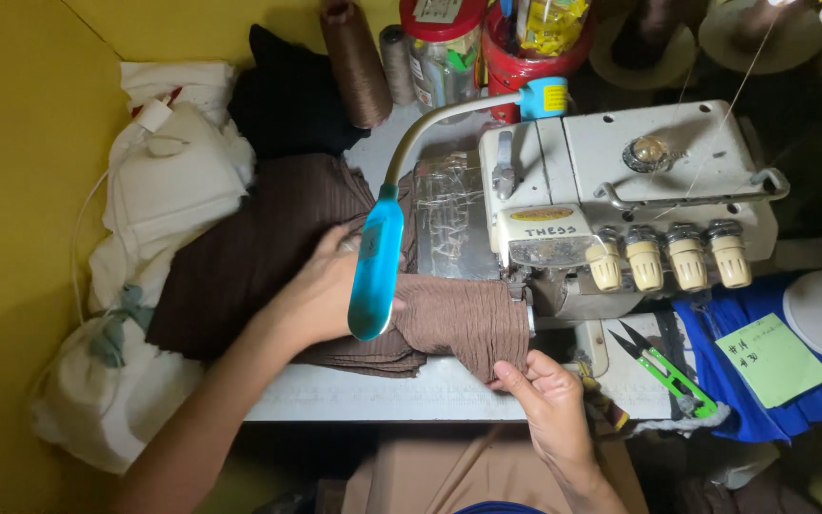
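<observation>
Now we press our left hand point(321, 295) flat on the brown fabric point(459, 319). Our right hand point(544, 385) pinches its lower edge, nearer the sewing machine point(620, 190) at centre frame.

The turquoise lamp head point(376, 271) covered part of your left hand point(321, 295), so its fingers could not be made out. Your right hand point(549, 395) had its fingertips tucked under the brown pleated fabric point(459, 319). The needle area of the overlock machine point(620, 205) was too dark to tell. The red container point(525, 48) was cut off by the top edge.
</observation>
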